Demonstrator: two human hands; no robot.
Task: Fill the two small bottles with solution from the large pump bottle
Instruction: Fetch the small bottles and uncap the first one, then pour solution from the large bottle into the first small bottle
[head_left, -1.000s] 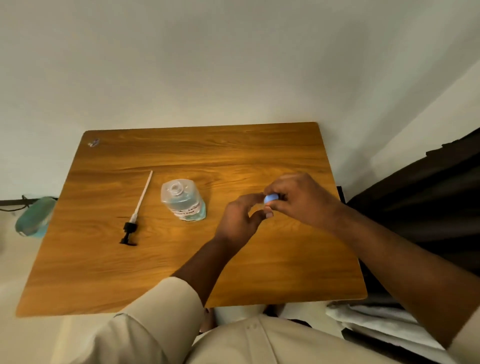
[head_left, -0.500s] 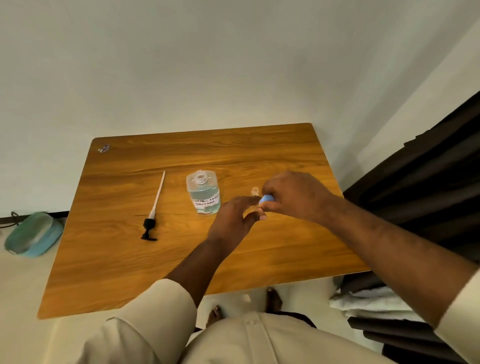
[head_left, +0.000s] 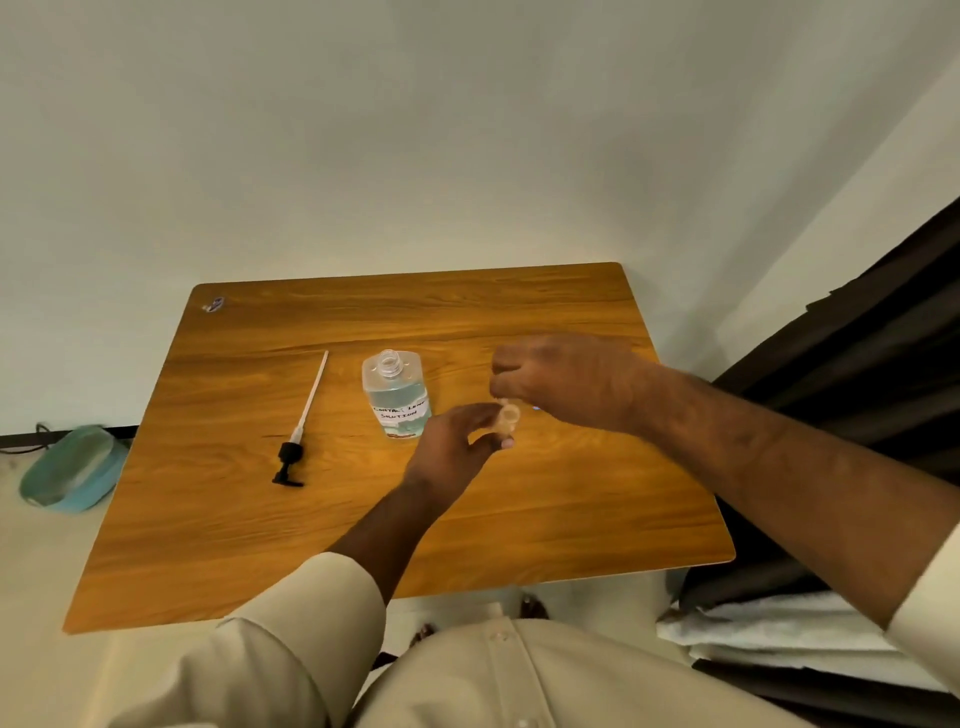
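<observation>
The large clear bottle (head_left: 396, 395) with blue solution and a handwritten label stands uncapped on the wooden table (head_left: 260, 519). Its black pump with the long white tube (head_left: 301, 431) lies to its left. My left hand (head_left: 457, 447) pinches a small clear bottle (head_left: 508, 419), its mouth uncovered and facing me, just right of the large bottle. My right hand (head_left: 566, 379) hovers just above and right of it with fingers curled; a bit of blue, likely the small blue cap (head_left: 536, 408), peeks out under it. A second small bottle is not visible.
A small object (head_left: 214, 304) lies at the table's far left corner. A teal container (head_left: 72, 470) sits on the floor to the left. Dark curtain (head_left: 857, 338) and folded white cloth (head_left: 769, 623) are on the right. The table's far edge stands against the wall.
My right hand has lifted the blue cap off the small bottle and pulled away to the right; the bottle's open mouth now shows in my left hand. The view has shifted left.
</observation>
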